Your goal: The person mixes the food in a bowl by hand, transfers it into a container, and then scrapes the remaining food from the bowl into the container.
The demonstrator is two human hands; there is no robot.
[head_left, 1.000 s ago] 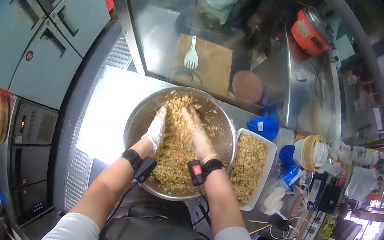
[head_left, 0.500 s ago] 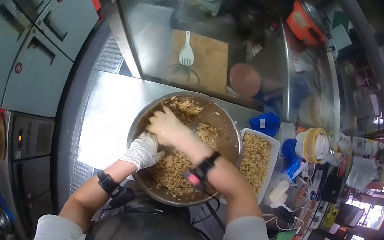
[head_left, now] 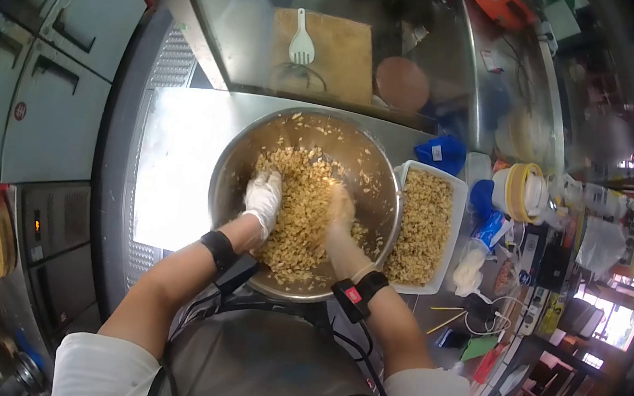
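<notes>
A large steel mixing bowl (head_left: 240,144) holds a heap of crumbly, tan, finely chopped food (head_left: 296,235). In the white glove, my left hand (head_left: 262,197) rests against the left side of the heap, fingers extended and their tips partly sunk in the bits. My right hand (head_left: 341,211) stands edge-on at the right side of the heap, slightly smeared, with fingers stretched forward into the food. The two hands are apart, with the chopped food between them. Scattered bits stick to the bowl's inner wall.
Right of the bowl stands a white rectangular tub (head_left: 449,239) filled with similar chopped food. A blue packet (head_left: 441,153) lies behind it. Behind a clear partition, a pale slotted spatula (head_left: 301,45) lies on a wooden board (head_left: 344,49). Grey cabinets (head_left: 74,38) are at left.
My hands were close together at the bowl's left side, the right arm crossing over. Now they are apart on either side of the heap, the right one moved rightward. The view has shifted.
</notes>
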